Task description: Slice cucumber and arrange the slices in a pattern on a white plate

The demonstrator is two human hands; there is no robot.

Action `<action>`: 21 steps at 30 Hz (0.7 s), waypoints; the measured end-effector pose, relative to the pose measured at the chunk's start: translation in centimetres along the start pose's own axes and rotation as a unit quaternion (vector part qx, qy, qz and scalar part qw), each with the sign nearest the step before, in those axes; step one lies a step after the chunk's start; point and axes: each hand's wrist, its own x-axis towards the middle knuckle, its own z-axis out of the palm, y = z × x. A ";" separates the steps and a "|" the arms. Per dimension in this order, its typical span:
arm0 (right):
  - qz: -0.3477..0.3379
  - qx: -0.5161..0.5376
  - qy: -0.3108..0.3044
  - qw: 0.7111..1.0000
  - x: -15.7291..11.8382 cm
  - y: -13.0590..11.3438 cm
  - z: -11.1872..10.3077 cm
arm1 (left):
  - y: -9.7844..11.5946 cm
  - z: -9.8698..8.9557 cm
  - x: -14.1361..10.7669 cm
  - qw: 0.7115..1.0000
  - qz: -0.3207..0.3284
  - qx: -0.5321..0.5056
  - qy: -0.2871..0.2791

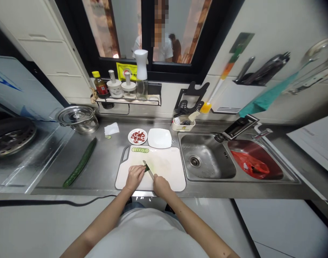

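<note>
My left hand (135, 176) is closed on a short dark-green piece of cucumber (147, 167) on the white cutting board (169, 165). In my right hand (160, 184) is the handle of a knife (148, 166), its blade angled up and left beside the cucumber piece. Most of that piece is hidden by my fingers and the blade. A row of several cucumber slices (140, 150) lies overlapping near the board's top left. Behind the board stand a small plate of chopped red bits (137, 136) and a white square plate (160, 138).
A whole cucumber (81, 163) lies on the steel counter at left, near a lidded pot (79, 118). Right of the board is a double sink (207, 157) with a red plastic bag (251, 165) in its far basin. A seasoning shelf (129, 101) hangs below the window.
</note>
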 end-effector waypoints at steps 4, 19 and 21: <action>-0.005 0.001 0.009 1.000 -0.5 0.7 -0.1 | 0.1 -0.1 0.1 1.000 -0.003 0.004 0.004; 0.015 -0.116 0.133 0.984 0.1 3.8 -1.2 | 1.2 -1.0 0.3 0.982 -0.171 -0.012 0.074; 0.001 -0.130 0.194 0.972 0.3 4.5 -1.0 | 1.4 -1.6 1.0 0.971 -0.213 -0.022 0.104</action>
